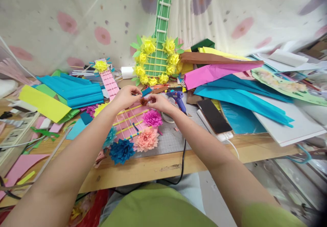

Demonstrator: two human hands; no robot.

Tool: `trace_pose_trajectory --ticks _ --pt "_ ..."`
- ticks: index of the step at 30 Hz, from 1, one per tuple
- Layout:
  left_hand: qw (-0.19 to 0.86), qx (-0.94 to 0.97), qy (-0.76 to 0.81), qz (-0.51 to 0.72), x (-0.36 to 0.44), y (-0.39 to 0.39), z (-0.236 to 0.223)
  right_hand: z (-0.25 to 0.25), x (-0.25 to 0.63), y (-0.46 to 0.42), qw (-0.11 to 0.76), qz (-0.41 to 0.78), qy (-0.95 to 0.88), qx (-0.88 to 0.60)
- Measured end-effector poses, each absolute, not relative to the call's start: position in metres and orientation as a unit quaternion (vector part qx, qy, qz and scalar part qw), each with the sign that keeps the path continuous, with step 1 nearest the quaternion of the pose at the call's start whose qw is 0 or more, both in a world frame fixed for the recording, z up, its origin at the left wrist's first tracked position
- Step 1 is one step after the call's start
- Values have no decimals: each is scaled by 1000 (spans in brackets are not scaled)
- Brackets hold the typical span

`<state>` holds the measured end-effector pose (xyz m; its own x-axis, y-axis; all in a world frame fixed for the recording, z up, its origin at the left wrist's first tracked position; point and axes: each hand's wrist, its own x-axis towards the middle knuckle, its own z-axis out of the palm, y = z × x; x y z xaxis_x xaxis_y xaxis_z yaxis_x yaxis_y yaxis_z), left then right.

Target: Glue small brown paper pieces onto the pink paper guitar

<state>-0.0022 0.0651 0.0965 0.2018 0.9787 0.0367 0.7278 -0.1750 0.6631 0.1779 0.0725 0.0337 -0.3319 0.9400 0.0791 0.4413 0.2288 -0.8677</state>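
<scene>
Both hands meet over a pink paper guitar point(127, 119) lying on the workbench. My left hand point(126, 96) and my right hand point(159, 101) pinch a small brown rolled paper piece point(143, 101) between their fingertips. Paper flowers lie on the guitar body just below: a magenta flower point(152, 118), a peach flower point(146, 139), a dark blue flower point(122, 151) and a teal flower point(110, 136). A blue glue gun point(178, 99) lies just right of my right hand.
A green paper guitar point(160, 22) ringed with yellow flowers leans on the back wall. Stacks of coloured paper sheets point(74, 89) lie left and right. A phone point(214, 116) rests on a white charger. A black cord point(183, 162) hangs over the wooden bench edge point(158, 167).
</scene>
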Motion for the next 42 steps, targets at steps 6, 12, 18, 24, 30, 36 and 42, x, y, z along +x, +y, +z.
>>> trace_pose_trajectory --ticks 6,12,18,24,30,36,42 --pt "235 705 598 300 -14 65 105 47 187 65 420 425 -673 -436" --pt "179 701 630 283 -36 65 101 56 225 54 620 278 -582 -446" --pt "144 693 674 212 -45 55 103 24 273 44 667 86 -456 -583" --pt "123 710 679 140 -40 50 105 -4 280 42 545 150 -545 -619" --pt "66 781 613 99 -35 50 91 -10 272 46 438 166 -581 -666" --pt "93 759 639 86 -28 52 88 -10 272 45 418 166 -582 -677" --pt "113 752 641 104 -27 50 89 -10 271 44 414 164 -582 -680"
